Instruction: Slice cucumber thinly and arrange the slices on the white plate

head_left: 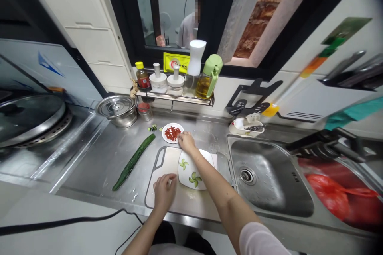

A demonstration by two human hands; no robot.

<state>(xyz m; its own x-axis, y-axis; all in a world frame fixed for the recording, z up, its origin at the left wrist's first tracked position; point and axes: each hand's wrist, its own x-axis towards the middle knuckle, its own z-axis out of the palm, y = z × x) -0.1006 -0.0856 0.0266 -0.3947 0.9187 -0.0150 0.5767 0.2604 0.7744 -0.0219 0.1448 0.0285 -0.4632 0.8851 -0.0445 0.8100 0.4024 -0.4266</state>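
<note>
My right hand (186,142) reaches across to a small round white plate (164,136). Its fingers are pinched together at the plate's right edge, beside small red pieces (172,132); whatever is between the fingertips is hidden. My left hand (164,192) hovers over the cutting board (154,177), loosely curled with thumb and fingers apart, and nothing shows in it. On the board lies a white squarish plate (184,180) bearing green cucumber slices arranged in pinwheels (194,179). My right forearm covers part of this plate. A long whole cucumber (133,162) lies left of the board.
The sink (269,175) is at right, with a red plastic bag (327,195) beyond it. A lidded steel pot (116,109) stands back left near cucumber scraps (154,127). A condiment shelf (179,97) is fixed to the wall. A black cable (74,219) crosses the lower left.
</note>
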